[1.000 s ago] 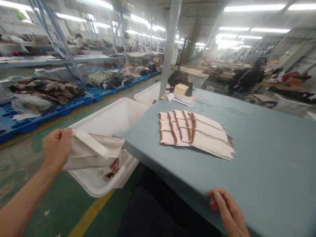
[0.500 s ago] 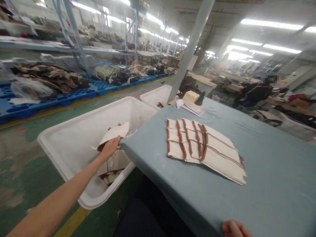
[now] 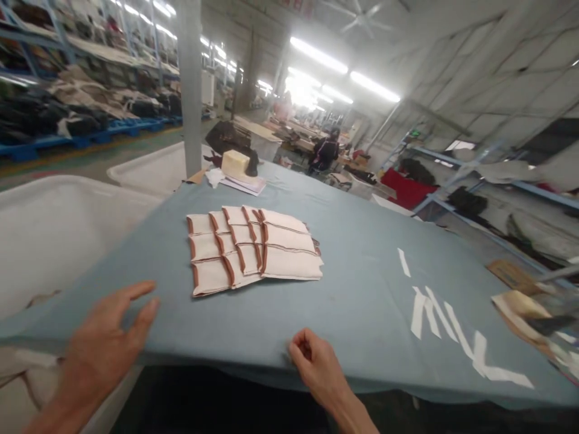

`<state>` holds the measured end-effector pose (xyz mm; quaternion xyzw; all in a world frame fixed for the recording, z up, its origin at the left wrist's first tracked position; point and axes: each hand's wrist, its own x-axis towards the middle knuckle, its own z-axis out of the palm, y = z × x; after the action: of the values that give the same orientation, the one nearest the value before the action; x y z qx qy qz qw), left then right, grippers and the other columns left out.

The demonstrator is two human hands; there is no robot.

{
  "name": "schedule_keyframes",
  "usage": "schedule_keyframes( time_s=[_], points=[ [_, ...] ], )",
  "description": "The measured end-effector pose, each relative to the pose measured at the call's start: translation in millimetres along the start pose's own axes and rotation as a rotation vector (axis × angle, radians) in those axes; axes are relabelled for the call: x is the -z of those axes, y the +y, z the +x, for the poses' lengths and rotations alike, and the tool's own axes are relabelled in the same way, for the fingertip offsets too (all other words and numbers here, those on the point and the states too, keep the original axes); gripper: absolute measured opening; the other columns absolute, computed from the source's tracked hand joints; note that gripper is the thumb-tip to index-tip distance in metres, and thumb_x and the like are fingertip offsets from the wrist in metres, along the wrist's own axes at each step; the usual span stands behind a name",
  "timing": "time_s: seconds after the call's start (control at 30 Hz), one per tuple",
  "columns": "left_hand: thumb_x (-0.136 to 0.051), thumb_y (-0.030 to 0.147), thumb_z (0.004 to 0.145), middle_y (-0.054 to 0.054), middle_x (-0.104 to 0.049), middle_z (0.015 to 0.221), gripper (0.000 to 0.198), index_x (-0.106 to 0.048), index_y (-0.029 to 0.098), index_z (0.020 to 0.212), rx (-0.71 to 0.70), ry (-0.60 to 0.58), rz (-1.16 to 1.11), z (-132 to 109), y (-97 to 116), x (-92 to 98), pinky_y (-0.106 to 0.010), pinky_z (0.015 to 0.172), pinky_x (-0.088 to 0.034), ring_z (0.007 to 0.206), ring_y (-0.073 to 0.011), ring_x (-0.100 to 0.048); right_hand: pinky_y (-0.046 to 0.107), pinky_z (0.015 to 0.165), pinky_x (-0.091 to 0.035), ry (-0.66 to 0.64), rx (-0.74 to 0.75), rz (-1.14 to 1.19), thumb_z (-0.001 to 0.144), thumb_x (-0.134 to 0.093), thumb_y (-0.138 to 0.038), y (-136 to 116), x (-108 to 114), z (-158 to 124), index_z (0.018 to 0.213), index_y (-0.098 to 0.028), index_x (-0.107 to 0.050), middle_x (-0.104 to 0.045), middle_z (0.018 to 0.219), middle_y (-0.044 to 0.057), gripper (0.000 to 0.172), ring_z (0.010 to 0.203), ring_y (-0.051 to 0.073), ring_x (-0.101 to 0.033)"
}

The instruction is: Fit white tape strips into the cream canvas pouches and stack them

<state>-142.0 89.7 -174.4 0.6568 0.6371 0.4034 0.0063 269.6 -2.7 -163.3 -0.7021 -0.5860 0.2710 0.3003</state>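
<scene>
My left hand [image 3: 106, 337] is over the near left part of the cloth-covered table [image 3: 357, 301], with thumb and fingers apart and nothing between them. Near the front edge of the table, my right hand [image 3: 314, 361] is loosely curled into a fist, and nothing shows in it. Beyond both hands lie overlapping cream fabric panels [image 3: 289, 241] with brown trim and stitched sections, fanned out in a row. Neither hand touches them. More cream pieces with brown edges [image 3: 34, 386] show at the lower left, partly hidden by my left arm.
A large white bin [image 3: 67, 223] stands against the table's left side, with a second white bin [image 3: 149, 169] behind it. A grey post [image 3: 190, 90] rises near the far left corner, beside a yellow block [image 3: 235, 163]. White strips [image 3: 446, 313] lie at right. A person [image 3: 324, 150] is further back.
My left hand has let go of the cream piece in the bin and come over the table, fingers apart. The view has swung right, bringing the white strips into sight.
</scene>
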Motion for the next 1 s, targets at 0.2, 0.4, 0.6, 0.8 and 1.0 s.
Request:
schedule_keyframes(
  time_s=[0.2,0.4,0.6,0.8,1.0],
  points=[
    [-0.052,0.039,0.116,-0.013,-0.085,0.146,0.036,-0.076,0.024,0.14,-0.355,-0.043,-0.132,21.0,112.5,-101.9,-0.048,0.124,-0.063,0.138,-0.0331,-0.079,0.05,0.116,-0.061,0.187,0.254,-0.234,0.097,-0.08,-0.027,-13.6,3.1,87.2,0.14,-0.02,-0.075,-0.081,0.146,0.019,0.044,0.137,0.036,-0.075],
    [-0.055,0.03,0.117,-0.031,-0.074,0.159,0.049,-0.061,0.01,0.161,-0.399,0.053,-0.067,22.9,129.1,-155.2,-0.064,0.123,-0.061,0.151,-0.047,-0.07,0.054,0.124,-0.059,0.124,0.468,-0.371,0.091,-0.083,-0.002,-3.9,8.2,176.7,0.134,-0.022,-0.081,-0.081,0.15,0.016,0.047,0.136,0.035,-0.074],
    [-0.062,0.026,0.114,-0.023,-0.059,0.181,0.067,-0.045,0.017,0.178,-0.437,0.012,0.004,17.2,126.7,-154.3,-0.06,0.14,-0.046,0.172,-0.0419,-0.051,0.044,0.108,-0.063,0.052,0.577,-0.314,0.108,-0.075,-0.013,14.7,24.0,192.9,0.117,-0.02,-0.082,-0.085,0.123,0.009,0.013,0.119,0.028,-0.079],
    [-0.066,0.024,0.1,-0.021,-0.075,0.165,0.062,-0.066,0.017,0.161,-0.403,-0.109,0.061,22.5,131.5,-149.6,-0.059,0.126,-0.055,0.156,-0.044,-0.067,0.032,0.083,-0.056,0.065,0.598,-0.145,0.109,-0.071,-0.027,12.8,13.3,139.6,0.104,-0.025,-0.081,-0.085,0.098,0.005,0.012,0.092,0.024,-0.078],
    [-0.066,0.026,0.103,-0.017,-0.082,0.153,0.046,-0.08,0.021,0.147,-0.345,-0.209,0.103,27.5,133.9,-148.9,-0.057,0.12,-0.058,0.146,-0.0424,-0.072,0.032,0.072,-0.044,0.356,0.367,0.03,0.118,-0.047,-0.048,12.6,50.8,139.5,0.087,-0.024,-0.065,-0.067,0.076,0.0,0.043,0.076,0.021,-0.059]
  ],
)
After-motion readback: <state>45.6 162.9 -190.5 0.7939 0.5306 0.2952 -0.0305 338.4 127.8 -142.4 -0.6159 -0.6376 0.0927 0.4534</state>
